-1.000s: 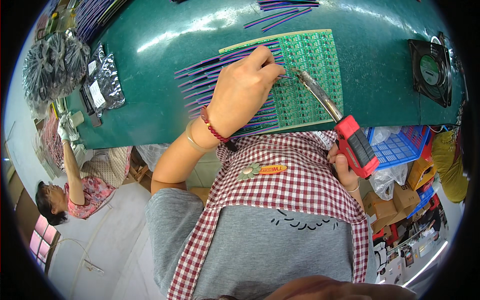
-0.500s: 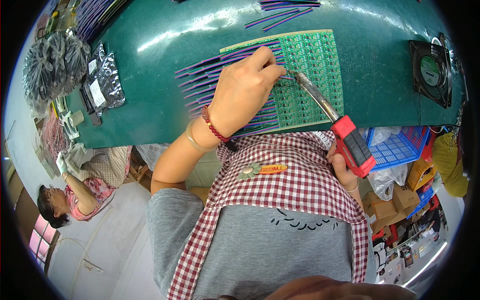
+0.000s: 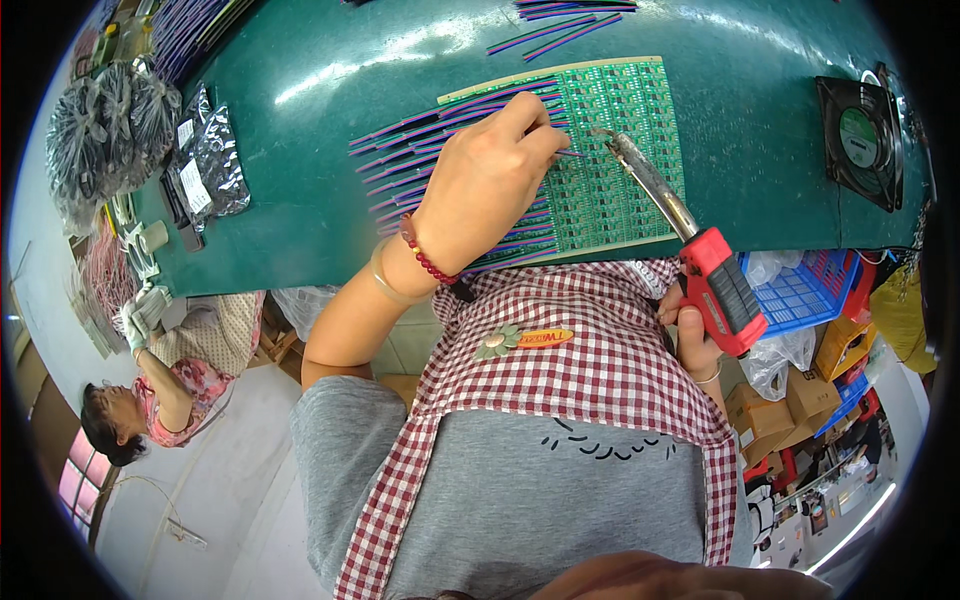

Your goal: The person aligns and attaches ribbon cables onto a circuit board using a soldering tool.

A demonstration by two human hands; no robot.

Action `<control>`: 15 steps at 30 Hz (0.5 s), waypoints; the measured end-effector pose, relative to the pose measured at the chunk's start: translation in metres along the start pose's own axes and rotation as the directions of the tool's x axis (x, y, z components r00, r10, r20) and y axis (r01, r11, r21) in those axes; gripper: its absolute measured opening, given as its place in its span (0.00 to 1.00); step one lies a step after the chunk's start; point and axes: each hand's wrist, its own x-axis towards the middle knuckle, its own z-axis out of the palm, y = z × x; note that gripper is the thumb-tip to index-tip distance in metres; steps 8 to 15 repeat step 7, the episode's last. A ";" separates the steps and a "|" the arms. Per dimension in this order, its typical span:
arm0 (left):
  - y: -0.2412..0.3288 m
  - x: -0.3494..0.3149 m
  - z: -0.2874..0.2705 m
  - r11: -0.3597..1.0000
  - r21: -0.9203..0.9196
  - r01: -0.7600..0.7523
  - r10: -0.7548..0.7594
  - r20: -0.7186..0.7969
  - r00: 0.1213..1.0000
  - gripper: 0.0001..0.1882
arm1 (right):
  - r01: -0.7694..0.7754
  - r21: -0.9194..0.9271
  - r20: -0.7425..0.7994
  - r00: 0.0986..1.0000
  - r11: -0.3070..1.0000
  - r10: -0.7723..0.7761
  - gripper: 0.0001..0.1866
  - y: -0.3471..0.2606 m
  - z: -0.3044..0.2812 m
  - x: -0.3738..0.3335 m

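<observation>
A green circuit board panel (image 3: 630, 170) lies on the teal table (image 3: 300, 170), with rows of purple wires (image 3: 400, 160) fanned out along its left edge. My left hand (image 3: 490, 185) rests over the wires and pinches one thin wire at the board between thumb and forefinger. My right hand (image 3: 695, 335) grips the red handle of a soldering iron (image 3: 680, 230) below the table edge. The iron's metal tip sits on the board just right of my left fingers.
A black fan (image 3: 862, 140) sits at the table's right end. Bagged wire bundles (image 3: 100, 135) and silver bags (image 3: 215, 160) lie at the left. More purple wires (image 3: 560, 25) lie farther back. A blue basket (image 3: 800, 295) and cardboard boxes (image 3: 790, 400) stand right. Another person (image 3: 160, 395) sits lower left.
The iron's tip has swung left across the board toward my left fingers. My left hand stays on the wires. The person at the left has shifted an arm.
</observation>
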 end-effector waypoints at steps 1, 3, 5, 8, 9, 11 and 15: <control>0.001 0.000 -0.001 1.000 0.000 -0.002 0.002 0.011 1.000 0.08 | 0.000 0.000 0.000 1.000 1.000 0.000 0.25 -0.001 0.000 0.000; 0.005 -0.001 -0.003 1.000 -0.005 0.014 -0.014 0.020 1.000 0.07 | -0.025 0.032 -0.024 0.999 0.999 0.026 0.29 -0.001 0.000 0.000; 0.009 -0.001 -0.006 1.000 -0.011 0.026 -0.025 0.032 0.999 0.06 | -0.028 0.052 -0.044 0.999 0.998 0.030 0.32 -0.001 0.000 -0.001; 0.010 -0.001 -0.010 0.995 0.096 -0.009 0.008 0.008 1.000 0.09 | -0.030 0.072 -0.064 0.997 0.997 0.035 0.34 -0.001 0.001 -0.003; 0.010 -0.001 -0.010 0.995 0.096 -0.009 0.008 0.008 1.000 0.09 | -0.030 0.072 -0.064 0.997 0.997 0.035 0.34 -0.001 0.001 -0.003; 0.010 -0.001 -0.010 0.995 0.096 -0.009 0.008 0.008 1.000 0.09 | -0.030 0.072 -0.064 0.997 0.997 0.035 0.34 -0.001 0.001 -0.003; 0.010 -0.001 -0.010 0.995 0.096 -0.009 0.008 0.008 1.000 0.09 | -0.030 0.072 -0.064 0.997 0.997 0.035 0.34 -0.001 0.001 -0.003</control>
